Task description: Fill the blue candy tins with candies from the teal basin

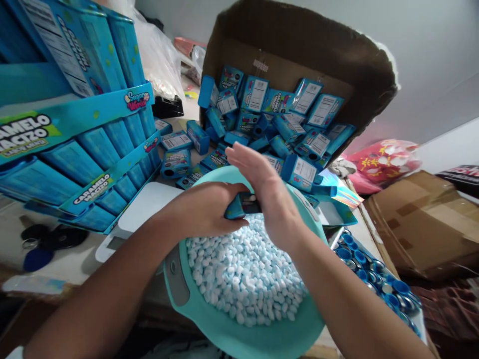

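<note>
One small blue printed cardboard box (234, 209) is in your left hand (211, 205), gripped between thumb and fingers right above the round teal plastic bowl (262, 341) with grey side handles. My guess is you keep it there so any loose glossy oval white-and-pale-blue candies (247, 284) would just fall back into the bowl. A dark end of the box faces up, with a pale bit showing in it, maybe a candy. Your right hand (264, 189) is flat over the bowl, fingers straight and grasping nothing I can see; can't tell if it's pressing the box. Past the bowl, a big brown cardboard carton (299, 42) has its mouth facing you, probably for easy grabbing of the piled matching blue boxes (256, 94). Left of the bowl sits a flat white plastic scale (151, 202), then stacked blue cardboard display trays (80, 164). Right of it, blue-and-silver round pieces (374, 274), likely parked within reach.
</note>
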`<action>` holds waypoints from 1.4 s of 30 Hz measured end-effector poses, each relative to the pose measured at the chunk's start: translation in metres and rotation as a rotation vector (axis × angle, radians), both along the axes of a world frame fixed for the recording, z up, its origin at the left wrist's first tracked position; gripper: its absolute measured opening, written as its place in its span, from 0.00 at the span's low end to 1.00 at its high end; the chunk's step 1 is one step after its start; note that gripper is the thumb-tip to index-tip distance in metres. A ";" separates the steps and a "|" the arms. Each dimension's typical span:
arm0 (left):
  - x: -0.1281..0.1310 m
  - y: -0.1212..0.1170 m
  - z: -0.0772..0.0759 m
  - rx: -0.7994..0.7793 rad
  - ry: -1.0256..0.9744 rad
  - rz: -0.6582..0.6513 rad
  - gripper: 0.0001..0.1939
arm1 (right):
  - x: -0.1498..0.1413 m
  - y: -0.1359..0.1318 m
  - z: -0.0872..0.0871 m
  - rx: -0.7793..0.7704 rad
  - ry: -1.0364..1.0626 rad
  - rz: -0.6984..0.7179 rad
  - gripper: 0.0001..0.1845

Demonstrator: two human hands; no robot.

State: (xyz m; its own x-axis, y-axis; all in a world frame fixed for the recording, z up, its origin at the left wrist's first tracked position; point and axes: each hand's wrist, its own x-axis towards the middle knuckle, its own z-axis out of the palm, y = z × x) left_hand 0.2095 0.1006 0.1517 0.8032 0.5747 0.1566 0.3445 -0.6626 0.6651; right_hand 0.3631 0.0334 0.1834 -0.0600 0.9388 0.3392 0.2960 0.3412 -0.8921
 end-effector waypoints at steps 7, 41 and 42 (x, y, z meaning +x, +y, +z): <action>-0.001 0.009 -0.001 -0.007 -0.124 0.155 0.25 | 0.042 0.008 0.000 0.166 -0.130 -0.311 0.12; 0.004 0.011 -0.011 -0.112 -0.342 0.442 0.27 | 0.013 -0.003 -0.017 -0.326 -0.926 0.301 0.16; 0.003 0.010 -0.010 -0.103 -0.308 0.446 0.28 | 0.019 -0.005 -0.010 -0.369 -0.823 0.338 0.16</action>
